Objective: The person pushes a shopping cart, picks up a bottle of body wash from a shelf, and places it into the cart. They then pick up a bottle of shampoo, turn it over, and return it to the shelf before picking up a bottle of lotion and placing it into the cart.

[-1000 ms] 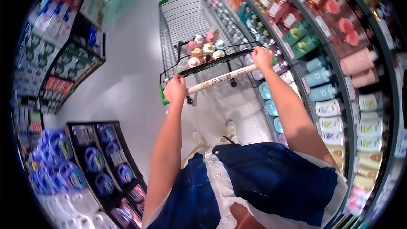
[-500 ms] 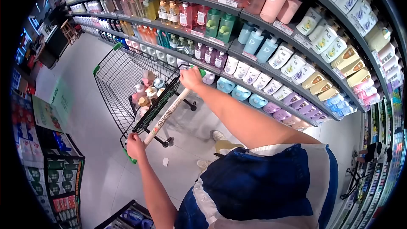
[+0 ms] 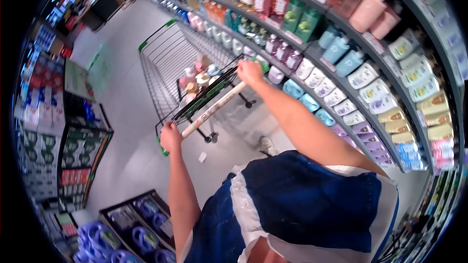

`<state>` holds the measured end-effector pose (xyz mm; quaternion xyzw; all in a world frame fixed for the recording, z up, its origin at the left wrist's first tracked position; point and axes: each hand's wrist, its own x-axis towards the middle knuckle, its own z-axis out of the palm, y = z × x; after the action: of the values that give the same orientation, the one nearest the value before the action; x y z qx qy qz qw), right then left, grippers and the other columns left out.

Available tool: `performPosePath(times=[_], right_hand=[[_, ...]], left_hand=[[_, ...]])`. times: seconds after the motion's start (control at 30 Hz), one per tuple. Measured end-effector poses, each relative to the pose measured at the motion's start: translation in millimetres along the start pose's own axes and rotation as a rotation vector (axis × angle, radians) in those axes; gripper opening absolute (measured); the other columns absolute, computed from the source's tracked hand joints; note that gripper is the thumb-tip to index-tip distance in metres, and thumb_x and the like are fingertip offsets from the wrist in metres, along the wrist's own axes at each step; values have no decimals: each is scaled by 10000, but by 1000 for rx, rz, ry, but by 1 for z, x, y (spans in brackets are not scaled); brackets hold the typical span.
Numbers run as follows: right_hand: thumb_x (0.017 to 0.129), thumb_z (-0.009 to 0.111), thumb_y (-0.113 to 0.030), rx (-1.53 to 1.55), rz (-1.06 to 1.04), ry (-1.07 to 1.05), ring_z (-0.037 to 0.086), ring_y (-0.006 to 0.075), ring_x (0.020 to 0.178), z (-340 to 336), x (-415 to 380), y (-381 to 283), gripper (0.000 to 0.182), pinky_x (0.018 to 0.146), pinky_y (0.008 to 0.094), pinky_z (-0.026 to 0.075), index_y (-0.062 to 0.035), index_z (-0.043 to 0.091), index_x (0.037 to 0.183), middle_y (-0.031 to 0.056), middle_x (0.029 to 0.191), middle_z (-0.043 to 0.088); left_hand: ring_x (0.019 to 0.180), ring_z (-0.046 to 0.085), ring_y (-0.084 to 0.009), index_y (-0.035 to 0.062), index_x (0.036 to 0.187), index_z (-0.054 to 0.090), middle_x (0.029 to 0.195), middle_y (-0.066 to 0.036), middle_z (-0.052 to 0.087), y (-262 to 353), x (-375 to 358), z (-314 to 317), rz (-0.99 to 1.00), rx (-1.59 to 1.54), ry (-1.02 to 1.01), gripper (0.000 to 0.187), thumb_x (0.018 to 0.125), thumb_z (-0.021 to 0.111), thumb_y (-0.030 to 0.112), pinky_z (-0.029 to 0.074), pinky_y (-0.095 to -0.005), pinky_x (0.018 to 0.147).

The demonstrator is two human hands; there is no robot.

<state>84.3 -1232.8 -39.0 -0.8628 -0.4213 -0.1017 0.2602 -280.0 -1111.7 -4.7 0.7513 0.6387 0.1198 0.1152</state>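
My left hand [image 3: 170, 137] is wrapped round the left end of the pale handle bar [image 3: 214, 109] of a shopping cart. At the bar's other end, near a green corner cap, my right hand [image 3: 250, 71] grips it too. Ahead of the bar stretches the black wire shopping cart [image 3: 163, 80] with green corners. Several bottles and jars [image 3: 199, 75] in pink, white, tan and blue lie in its basket, partly hidden by the folded black-and-green seat part. Both forearms reach forward from my body.
Shelves [image 3: 312, 48] packed with pump bottles line the right side. A stacked box display [image 3: 83, 151] stands at left, and purple bottles [image 3: 146, 238] fill a crate at lower left. Pale floor [image 3: 122, 73] runs ahead on the cart's left. A small white piece [image 3: 202, 157] lies on it.
The cart has turned a little clockwise in view, with both hands still on its bar. The view has swung left, so the shelves sit farther right and more purple bottles show at lower left.
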Motion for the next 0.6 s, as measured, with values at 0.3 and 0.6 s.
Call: performPosePath(times=[0.3,0.6], right_hand=[[849,526,-264,27,-25,-25,626,354,629,-8,5,-3,161,683,455,462,-137,610,798,151,643,644],[863,533,-275,30,-31,-62,619,346,660,-8,15,2,172,688,435,463,-137,613,800,132,656,639]], left_hand=[[801,671,-301,212,933,707,854,-81,703,2,0,2,-82,-30,-3,254,853,513,356,508,-403,662],[755,663,-300,205,887,702,809,-71,698,12,-2,5,-100,-89,98,218,864,516,317,501,-408,637]])
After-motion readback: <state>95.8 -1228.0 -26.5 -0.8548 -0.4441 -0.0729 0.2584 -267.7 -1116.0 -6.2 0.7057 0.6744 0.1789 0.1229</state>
